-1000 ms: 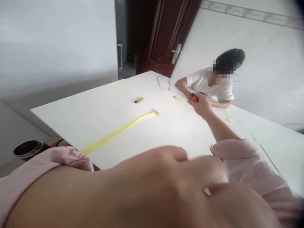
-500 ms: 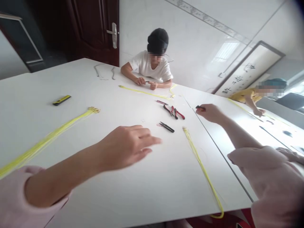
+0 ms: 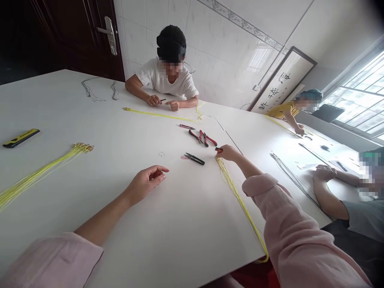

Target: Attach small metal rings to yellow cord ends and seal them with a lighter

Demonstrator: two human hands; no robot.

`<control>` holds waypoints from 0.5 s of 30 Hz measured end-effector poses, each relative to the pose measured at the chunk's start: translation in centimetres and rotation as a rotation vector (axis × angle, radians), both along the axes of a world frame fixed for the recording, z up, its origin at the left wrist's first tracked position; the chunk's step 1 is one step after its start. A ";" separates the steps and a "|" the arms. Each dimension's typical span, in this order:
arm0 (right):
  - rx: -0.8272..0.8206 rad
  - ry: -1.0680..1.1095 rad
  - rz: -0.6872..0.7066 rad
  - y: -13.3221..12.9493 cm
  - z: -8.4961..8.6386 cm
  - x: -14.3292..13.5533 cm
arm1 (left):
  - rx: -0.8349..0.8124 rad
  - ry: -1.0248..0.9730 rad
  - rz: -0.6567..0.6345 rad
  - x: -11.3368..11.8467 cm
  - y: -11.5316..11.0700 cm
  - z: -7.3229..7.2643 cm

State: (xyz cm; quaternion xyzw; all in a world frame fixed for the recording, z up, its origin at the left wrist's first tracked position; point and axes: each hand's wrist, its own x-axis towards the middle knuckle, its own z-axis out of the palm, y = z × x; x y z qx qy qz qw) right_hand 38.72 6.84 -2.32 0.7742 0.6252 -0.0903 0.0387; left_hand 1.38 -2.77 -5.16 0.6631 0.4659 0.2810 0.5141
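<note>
My left hand (image 3: 146, 183) hovers low over the white table, fingers apart and holding nothing. My right hand (image 3: 229, 153) is closed around a small black-and-red tool (image 3: 219, 150), mostly hidden by the fingers. It is at the top end of a bundle of yellow cords (image 3: 240, 198) that runs down past the table's near edge. Whether the tool touches the cords I cannot tell. Black thread snips (image 3: 195, 159) lie between my hands. Behind them are red-handled pliers (image 3: 196, 136), a second pair of pliers (image 3: 209, 139) and a slim red tool (image 3: 187, 127).
A second yellow cord bundle (image 3: 45, 173) and a yellow-black utility knife (image 3: 21, 138) lie at left. Across the table (image 3: 168, 240) sits a person in white (image 3: 168, 76), with cords in front. Two more people (image 3: 288, 110) work at right near grey cords (image 3: 291, 174).
The view has swung right, bringing a person in grey into sight. My right hand, still with the tool, has come down to the yellow cords' end. My left hand has drawn back slightly.
</note>
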 end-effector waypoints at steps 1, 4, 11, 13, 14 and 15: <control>-0.009 -0.008 -0.004 0.2 0.0 -0.2 | -0.003 0.004 -0.002 -0.1 0.0 0.0; -0.040 -0.032 -0.016 0.5 -0.1 -0.6 | -0.001 0.062 -0.024 0.0 -0.2 0.0; -0.007 0.027 -0.015 0.3 0.6 -0.2 | 0.014 0.103 -0.033 -0.1 -0.5 0.2; 0.034 0.070 -0.012 0.2 0.9 0.1 | 0.014 0.100 -0.034 -0.1 -0.5 0.3; 0.059 0.091 -0.015 0.1 1.0 0.3 | 0.015 0.098 -0.032 -0.1 -0.5 0.3; 0.086 0.109 -0.022 0.0 1.2 0.5 | 0.018 0.094 -0.034 -0.1 -0.5 0.3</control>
